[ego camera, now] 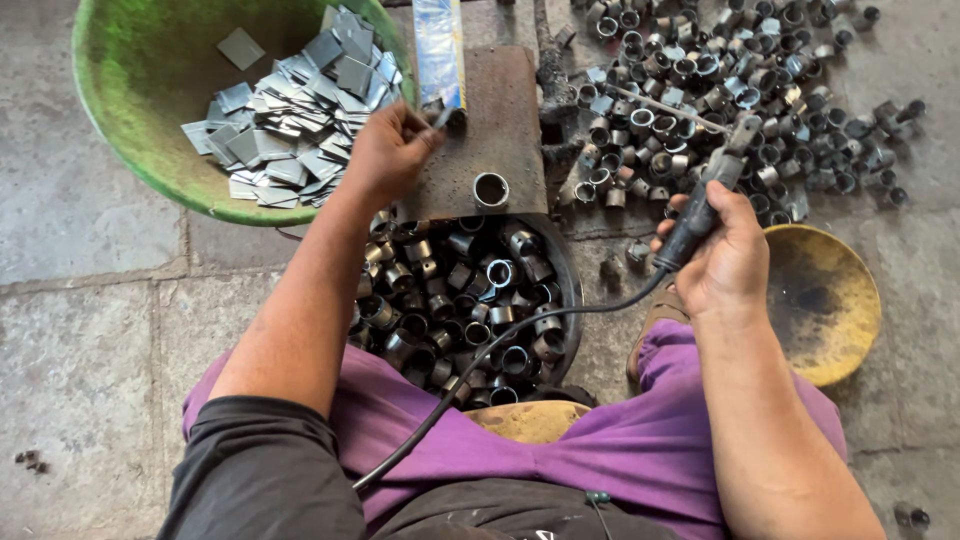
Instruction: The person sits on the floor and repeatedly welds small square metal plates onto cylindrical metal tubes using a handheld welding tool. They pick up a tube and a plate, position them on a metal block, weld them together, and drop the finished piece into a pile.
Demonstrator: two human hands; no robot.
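Purple cloth [640, 440] over the knees fills the near edge, and a black cable [470, 370] runs up from the lap toward two o'clock. Just beyond the knees sits a dark round pan [570, 290] heaped with short metal tube pieces [470, 310]. At three o'clock from it the right hand [725, 260] is clamped around the grip of a welding electrode holder [700, 205], whose thin rod [665, 102] points toward eleven o'clock over a loose pile of more rings [740, 90] on the stone floor [90, 330]. A shallow yellow dish [835, 300] lies just beside that hand, at its four o'clock.

Farther out, at twelve o'clock from the pan, a rusty steel plate [500, 130] serves as the worktop, with a single ring [491, 189] standing on its near edge. The left hand [385, 155] has its fingers pinched together on something small at the plate's far left (what exactly, I cannot tell). At ten o'clock a green basin [130, 100] holds flat square metal blanks [290, 120].

Risk, as I judge it: both hands are bare, so a strike of the rod near the pinching fingers could burn them, and the cable across the lap could snag and jerk the holder off line.
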